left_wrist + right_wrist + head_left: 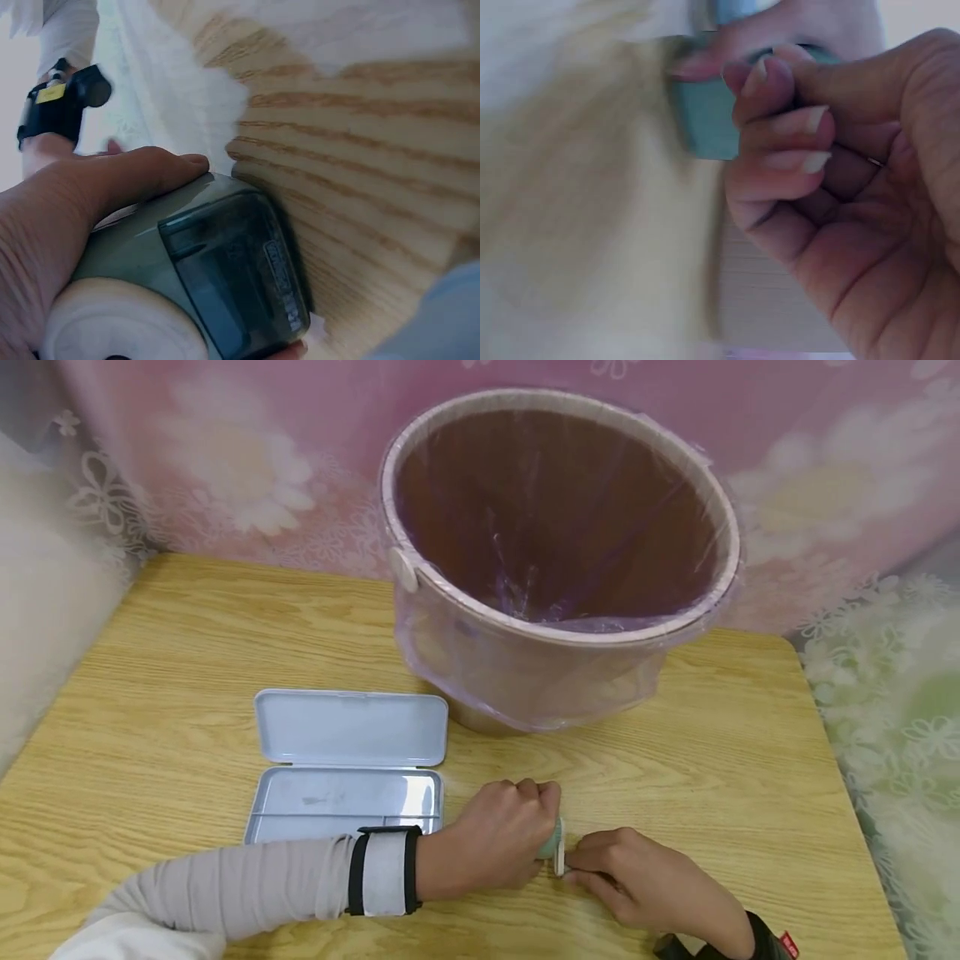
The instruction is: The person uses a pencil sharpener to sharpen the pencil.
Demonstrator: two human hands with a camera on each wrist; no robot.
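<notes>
the green sharpener, as it seems to be, (552, 843) is between the two hands in the head view, over the near part of the surface (720, 743). the left hand (495, 835) curls its fingers round it and covers most of the body, so its long axis cannot be told from here. at its right-hand end is a narrow white strip (560, 847), running nearly straight toward the person. the right hand (648, 881) is just to the right of that end; thumb and forefinger seem to pinch the strip's near end, and this is the relation that matters.

in the left wrist view, the left hand's thumb lies along the top edge of a rounded, glossy, grey-green body. it carries a smoked see-through window (232, 277) with pale lettering, and a white round part (124, 326) below the palm.

in the right wrist view, the right hand's fingers are bent inward with the tips pressed close to the thumb; what sits between them is hidden. the sharpener shows as a blurred teal block just beyond.
</notes>
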